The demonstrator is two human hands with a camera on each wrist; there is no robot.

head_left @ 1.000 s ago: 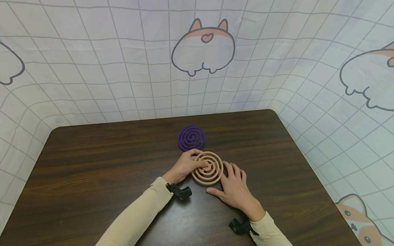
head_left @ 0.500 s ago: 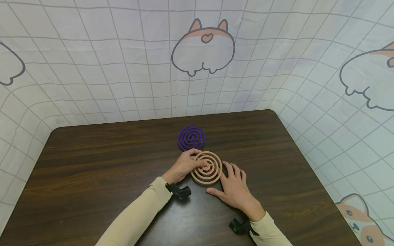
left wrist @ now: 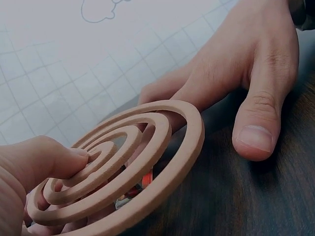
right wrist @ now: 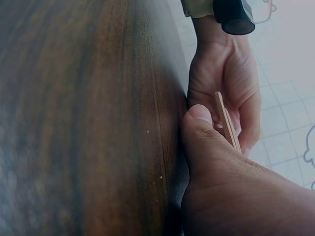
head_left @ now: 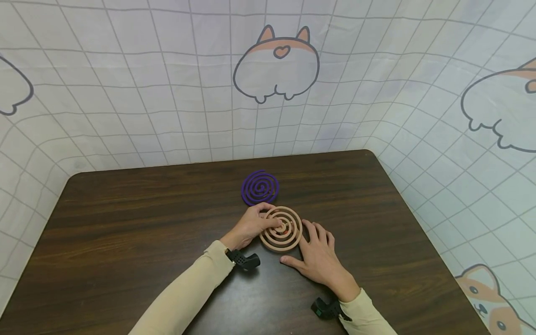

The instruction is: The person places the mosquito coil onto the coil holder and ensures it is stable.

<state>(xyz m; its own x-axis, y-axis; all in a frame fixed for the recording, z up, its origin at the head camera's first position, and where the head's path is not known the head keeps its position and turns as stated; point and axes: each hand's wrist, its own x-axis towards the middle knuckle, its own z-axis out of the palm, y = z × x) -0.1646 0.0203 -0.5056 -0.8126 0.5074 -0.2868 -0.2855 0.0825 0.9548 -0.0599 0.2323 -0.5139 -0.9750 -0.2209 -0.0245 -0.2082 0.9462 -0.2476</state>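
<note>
My left hand [head_left: 249, 226] holds a tan mosquito coil [head_left: 281, 248], a flat spiral, with the thumb on its centre and fingers under it. In the left wrist view the coil [left wrist: 194, 142] is tilted over the table, and a small red and metallic thing [left wrist: 147, 178] shows through its gaps, its kind unclear. My right hand [head_left: 320, 258] lies spread on the table right of the coil, thumb apart, index finger at the coil's edge. Beyond the left fingers lies a purple mosquito coil [head_left: 244, 190] on the table.
The dark wood-grain table [head_left: 125, 223] has rounded far corners. A white grid-patterned curtain [head_left: 167, 93] with corgi drawings surrounds its far and side edges. A black wrist camera [head_left: 247, 261] sits at the left cuff, another wrist camera [head_left: 324, 308] at the right.
The tan coil has shifted very slightly left in the left hand's hold since a second ago. Both hands have otherwise stayed in place.
</note>
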